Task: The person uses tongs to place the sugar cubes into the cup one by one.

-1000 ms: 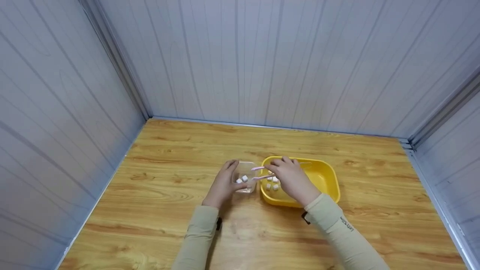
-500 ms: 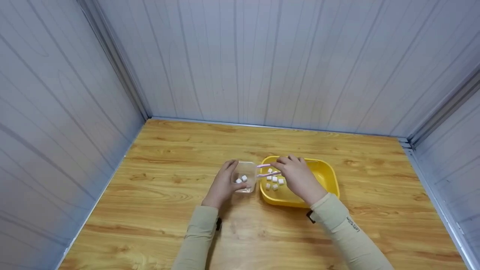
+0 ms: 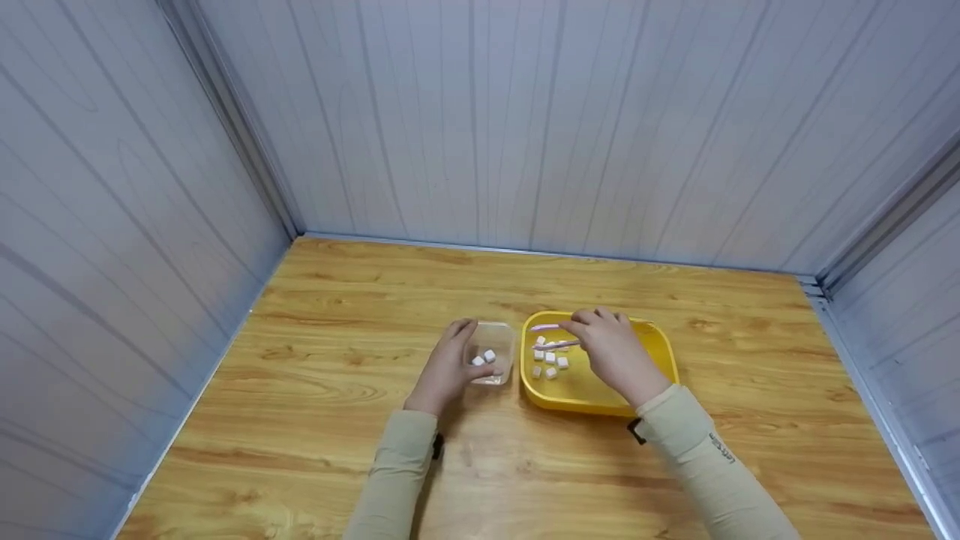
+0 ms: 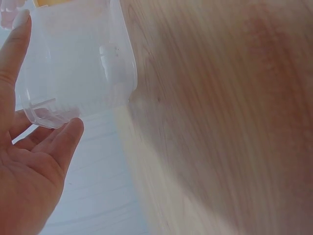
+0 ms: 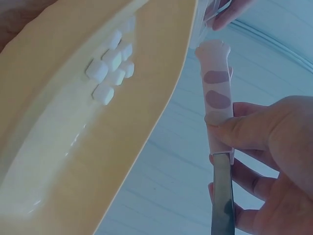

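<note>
My left hand (image 3: 442,371) grips a small clear plastic box (image 3: 501,341) from its left, thumb on the near side and fingers on the far side. A few white cubes (image 3: 490,355) lie in the box. My right hand (image 3: 613,358) holds a pair of tongs (image 3: 556,345) above the yellow tray (image 3: 581,391). The tongs have a metal body and pink paw-shaped tips (image 5: 215,73); the tips stand apart, and I see nothing between them. Under them, several white cubes (image 5: 112,59) lie in the tray's left part. My right hand hides some of the tray.
The tray stands just right of the box on a wood-grain table (image 3: 315,360). Pale panel walls (image 3: 510,135) rise at the back and on both sides. A dark wrist strap (image 3: 636,431) shows at the right sleeve (image 3: 705,442).
My right hand has moved right with the tongs, from the box's right edge to over the yellow tray. The left hand and the box have stayed in place.
</note>
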`<action>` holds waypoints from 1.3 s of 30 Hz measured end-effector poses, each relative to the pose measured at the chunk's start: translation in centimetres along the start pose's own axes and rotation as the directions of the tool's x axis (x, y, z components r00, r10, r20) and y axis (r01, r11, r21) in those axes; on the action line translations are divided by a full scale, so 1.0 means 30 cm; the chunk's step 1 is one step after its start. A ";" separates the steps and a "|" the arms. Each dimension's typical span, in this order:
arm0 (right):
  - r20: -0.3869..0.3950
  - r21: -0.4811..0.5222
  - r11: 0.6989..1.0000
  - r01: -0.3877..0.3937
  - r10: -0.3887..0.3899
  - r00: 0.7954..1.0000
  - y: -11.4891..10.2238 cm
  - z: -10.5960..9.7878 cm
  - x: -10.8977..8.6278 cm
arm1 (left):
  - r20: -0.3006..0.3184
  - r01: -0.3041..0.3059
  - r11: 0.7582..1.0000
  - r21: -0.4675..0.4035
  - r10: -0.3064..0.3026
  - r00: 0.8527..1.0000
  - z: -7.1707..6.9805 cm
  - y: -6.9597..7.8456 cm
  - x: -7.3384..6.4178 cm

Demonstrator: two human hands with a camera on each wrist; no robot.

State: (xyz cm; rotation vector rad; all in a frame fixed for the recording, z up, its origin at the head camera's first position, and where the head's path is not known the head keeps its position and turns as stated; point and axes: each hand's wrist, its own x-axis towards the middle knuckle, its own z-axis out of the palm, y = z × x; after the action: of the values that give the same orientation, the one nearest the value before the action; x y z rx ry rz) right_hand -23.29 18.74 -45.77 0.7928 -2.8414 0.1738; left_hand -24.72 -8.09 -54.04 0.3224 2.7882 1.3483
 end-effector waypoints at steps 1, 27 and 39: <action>0.005 0.001 1.000 -0.006 0.006 1.000 0.005 -0.001 -0.001 | 0.001 0.000 1.000 0.000 0.000 1.000 0.000 0.000 0.001; 0.038 -0.023 0.999 -0.038 0.039 0.999 0.093 0.016 -0.020 | -0.002 -0.015 1.000 -0.012 0.015 1.000 0.000 -0.007 0.002; 0.030 -0.087 0.996 -0.013 0.016 0.999 0.128 0.030 -0.004 | 0.012 -0.024 1.000 -0.015 0.025 1.000 0.001 -0.007 0.003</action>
State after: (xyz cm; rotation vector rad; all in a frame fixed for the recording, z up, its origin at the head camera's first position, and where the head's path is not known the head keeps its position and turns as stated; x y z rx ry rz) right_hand -25.34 21.92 -46.92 0.7634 -2.8620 0.0406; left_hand -24.85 -8.19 -54.22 0.3642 2.7724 1.3665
